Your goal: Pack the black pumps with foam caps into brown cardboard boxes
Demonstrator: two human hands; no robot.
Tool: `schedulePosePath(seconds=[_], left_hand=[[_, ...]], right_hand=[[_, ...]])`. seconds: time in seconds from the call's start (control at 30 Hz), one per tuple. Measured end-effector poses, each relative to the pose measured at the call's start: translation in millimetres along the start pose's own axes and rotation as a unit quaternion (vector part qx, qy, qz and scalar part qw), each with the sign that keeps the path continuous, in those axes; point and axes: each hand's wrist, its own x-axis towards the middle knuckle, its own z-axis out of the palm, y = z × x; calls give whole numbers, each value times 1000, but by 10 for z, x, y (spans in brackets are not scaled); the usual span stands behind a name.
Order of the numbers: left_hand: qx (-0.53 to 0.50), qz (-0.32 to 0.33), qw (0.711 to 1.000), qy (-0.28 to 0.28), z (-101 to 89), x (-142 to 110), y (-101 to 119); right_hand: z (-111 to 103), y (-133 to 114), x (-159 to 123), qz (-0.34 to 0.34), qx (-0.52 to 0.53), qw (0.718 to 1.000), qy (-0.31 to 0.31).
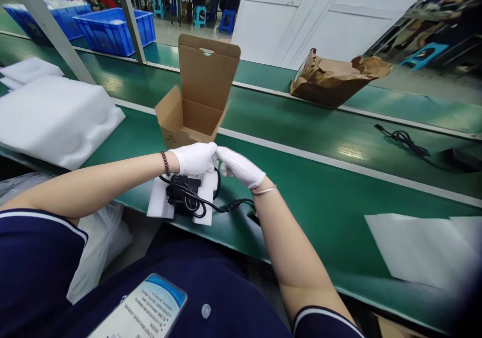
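Note:
My left hand [196, 158], in a white glove, is closed just above a black device [183, 190] set between white foam end pieces [206, 197]. My right hand [241, 167], gloved too, meets it at the fingertips with its fingers bent together. Whatever is pinched there is too small or hidden to make out. A black cable [196, 197] lies looped over the device and foam. It runs right, past a thicker connector, towards a dark object [254, 217] partly hidden by my right forearm. Behind my hands stands an open cardboard box [203, 112], its lid upright.
White foam blocks [48, 117] are stacked at left, and thin white foam sheets [410, 247] lie at right. Across the green conveyor [301, 177] are a crumpled brown paper bag [331, 79], a black adapter cable [404, 139] and a blue crate [113, 29]. A metal post [130, 19] rises behind.

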Motion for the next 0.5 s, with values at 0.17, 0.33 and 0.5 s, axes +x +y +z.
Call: schedulePosePath(seconds=[0.17,0.33,0.5], left_hand=[[-75,-40,996,-26,5,35,-41],[-141,-48,985,-81,59,45,-182],[65,-18,995,-73,157,20,-144]], right_hand=[[249,434,300,-10,236,967,-95],[199,504,185,-15,243,965,-94],[93,198,105,-15,14,1000,-24]])
